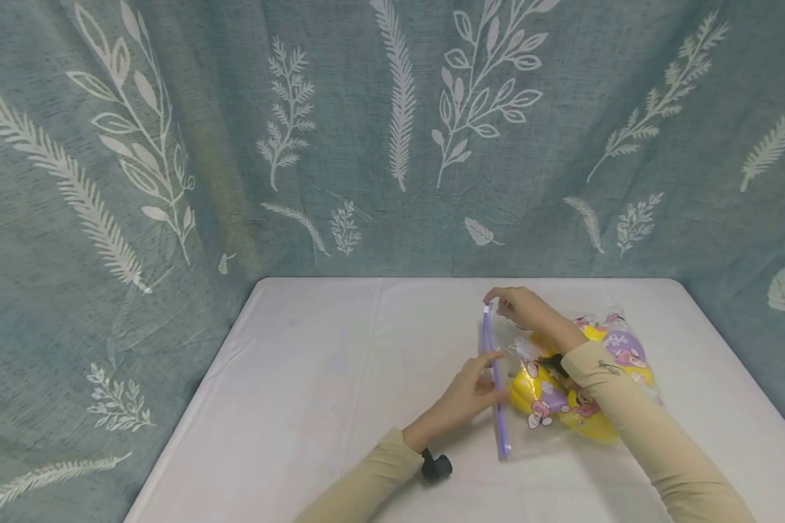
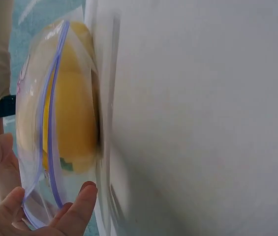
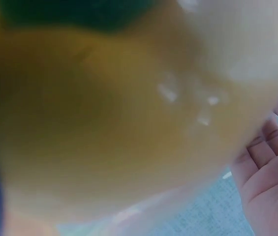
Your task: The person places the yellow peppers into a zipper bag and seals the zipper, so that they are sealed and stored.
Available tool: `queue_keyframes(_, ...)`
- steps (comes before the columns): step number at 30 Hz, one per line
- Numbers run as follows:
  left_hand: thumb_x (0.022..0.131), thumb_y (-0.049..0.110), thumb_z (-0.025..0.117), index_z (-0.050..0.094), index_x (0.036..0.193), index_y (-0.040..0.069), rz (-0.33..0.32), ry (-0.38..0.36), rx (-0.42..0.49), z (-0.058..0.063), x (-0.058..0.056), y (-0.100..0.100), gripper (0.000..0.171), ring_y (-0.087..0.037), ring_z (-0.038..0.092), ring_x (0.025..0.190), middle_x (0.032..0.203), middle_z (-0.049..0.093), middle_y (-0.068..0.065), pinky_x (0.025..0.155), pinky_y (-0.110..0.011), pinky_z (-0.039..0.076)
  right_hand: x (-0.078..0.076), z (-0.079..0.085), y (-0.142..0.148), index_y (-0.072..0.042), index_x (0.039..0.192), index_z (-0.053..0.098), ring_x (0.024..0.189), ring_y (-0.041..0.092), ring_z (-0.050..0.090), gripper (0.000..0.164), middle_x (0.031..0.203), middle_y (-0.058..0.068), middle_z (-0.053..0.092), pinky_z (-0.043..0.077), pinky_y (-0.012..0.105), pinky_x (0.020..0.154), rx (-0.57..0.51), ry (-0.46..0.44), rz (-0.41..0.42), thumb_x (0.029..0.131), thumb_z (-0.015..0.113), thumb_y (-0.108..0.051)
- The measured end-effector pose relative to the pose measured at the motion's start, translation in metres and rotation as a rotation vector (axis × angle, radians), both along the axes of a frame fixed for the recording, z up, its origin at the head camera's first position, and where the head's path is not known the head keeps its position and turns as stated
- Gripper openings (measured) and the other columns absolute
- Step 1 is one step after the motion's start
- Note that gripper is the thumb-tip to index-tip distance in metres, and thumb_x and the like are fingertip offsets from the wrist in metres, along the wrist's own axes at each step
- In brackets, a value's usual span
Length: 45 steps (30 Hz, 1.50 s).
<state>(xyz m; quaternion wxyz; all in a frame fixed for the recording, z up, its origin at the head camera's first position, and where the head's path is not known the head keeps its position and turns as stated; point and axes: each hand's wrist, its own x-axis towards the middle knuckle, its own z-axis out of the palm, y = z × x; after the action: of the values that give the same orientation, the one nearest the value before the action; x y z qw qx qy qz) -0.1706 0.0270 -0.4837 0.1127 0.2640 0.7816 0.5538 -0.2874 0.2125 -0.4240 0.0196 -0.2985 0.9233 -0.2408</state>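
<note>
A clear zip bag (image 1: 585, 378) printed with pink and purple cartoon figures lies on the right of the white table. Inside it are rounded yellow things (image 2: 75, 108) with a bit of green. Its purple zip strip (image 1: 486, 338) runs along the left side; the two strips stand apart in the left wrist view. At the strip's far end, my right hand (image 1: 520, 305) pinches the bag's corner by the white slider. My left hand (image 1: 467, 392) is at the strip's middle, fingers loosely extended against the bag's mouth. Blurred yellow contents fill most of the right wrist view.
The white table (image 1: 340, 363) reaches back to a teal leaf-patterned curtain (image 1: 366, 145), which also hangs at both sides. A small black device (image 1: 436, 467) is at the left wrist, and a black strap (image 2: 5, 105) is around the right wrist.
</note>
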Motion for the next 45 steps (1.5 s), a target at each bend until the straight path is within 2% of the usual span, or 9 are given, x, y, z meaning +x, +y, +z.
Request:
queue_keyframes(7,0.090,0.025,0.061,0.039,0.138,0.019,0.032,0.016,-0.031,0.001,-0.009,0.002,0.054,-0.018,0.058,0.095,0.130,0.041,-0.016,0.077,-0.018,0.051,-0.002,-0.003,-0.001,-0.002,0.114,0.059,0.073,0.019,0.059,0.026,0.088,0.012,0.064,0.052,0.031,0.064,-0.008,0.005,-0.001,0.089,0.055,0.002)
queue_keyframes(14,0.094,0.022,0.055,0.048,0.131,0.012,0.058,0.082,-0.020,-0.003,-0.023,0.004,0.040,-0.026,0.047,0.117,0.127,0.047,-0.014,0.090,-0.025,0.048,-0.002,-0.003,-0.001,-0.001,0.115,0.059,0.072,0.018,0.058,0.026,0.085,0.010,0.063,0.052,0.032,0.064,-0.014,-0.006,0.005,0.089,0.055,0.002)
queue_keyframes(17,0.094,0.020,0.053,0.049,0.129,0.007,0.061,0.094,-0.002,-0.002,-0.027,0.004,0.037,-0.029,0.048,0.116,0.126,0.048,-0.015,0.090,-0.025,0.049,-0.002,-0.004,-0.001,-0.001,0.115,0.058,0.071,0.017,0.058,0.027,0.085,0.010,0.063,0.051,0.030,0.063,-0.007,-0.008,-0.004,0.089,0.056,0.001)
queue_keyframes(23,0.093,0.009,0.053,0.049,0.123,-0.004,0.061,0.106,0.063,0.019,-0.026,0.002,0.033,-0.040,0.053,0.109,0.122,0.048,-0.024,0.085,-0.027,0.052,-0.002,-0.002,0.000,-0.002,0.114,0.059,0.074,0.020,0.060,0.026,0.084,0.009,0.063,0.053,0.034,0.067,-0.007,0.000,-0.019,0.088,0.058,-0.001)
queue_keyframes(27,0.093,0.007,0.052,0.051,0.119,-0.006,0.091,0.115,0.064,0.030,-0.027,0.002,0.029,-0.041,0.057,0.104,0.120,0.050,-0.025,0.083,-0.028,0.053,-0.002,-0.001,0.000,-0.001,0.113,0.059,0.076,0.022,0.060,0.026,0.082,0.008,0.063,0.054,0.037,0.071,-0.010,0.011,-0.016,0.087,0.060,-0.002)
queue_keyframes(31,0.094,0.008,0.051,0.051,0.119,-0.005,0.123,0.085,0.083,0.028,-0.035,0.001,0.028,-0.039,0.060,0.102,0.122,0.051,-0.024,0.082,-0.030,0.054,-0.003,-0.001,0.001,-0.002,0.113,0.059,0.075,0.022,0.060,0.027,0.079,0.007,0.062,0.053,0.037,0.070,-0.027,0.016,-0.006,0.086,0.061,-0.001)
queue_keyframes(35,0.094,0.007,0.051,0.049,0.119,-0.006,0.118,0.042,0.136,0.022,-0.045,0.001,0.029,-0.039,0.060,0.104,0.123,0.050,-0.024,0.083,-0.032,0.054,-0.005,-0.002,0.002,-0.002,0.111,0.060,0.073,0.021,0.059,0.026,0.077,0.006,0.060,0.053,0.037,0.069,-0.048,0.027,0.010,0.085,0.062,0.000)
queue_keyframes(42,0.089,0.003,0.057,0.046,0.121,-0.011,0.104,0.094,0.179,0.020,-0.058,-0.001,0.036,-0.042,0.055,0.110,0.127,0.049,-0.027,0.090,-0.034,0.051,-0.005,-0.003,0.003,-0.003,0.111,0.060,0.075,0.023,0.060,0.026,0.078,0.006,0.061,0.053,0.040,0.072,-0.060,0.022,0.024,0.085,0.061,0.001)
queue_keyframes(45,0.087,0.001,0.060,0.044,0.123,-0.011,0.103,0.088,0.202,0.021,-0.063,-0.001,0.041,-0.042,0.052,0.114,0.130,0.047,-0.027,0.092,-0.036,0.050,-0.004,-0.003,0.003,-0.003,0.111,0.059,0.079,0.027,0.062,0.026,0.080,0.008,0.062,0.053,0.043,0.077,-0.078,0.009,0.035,0.085,0.061,0.002)
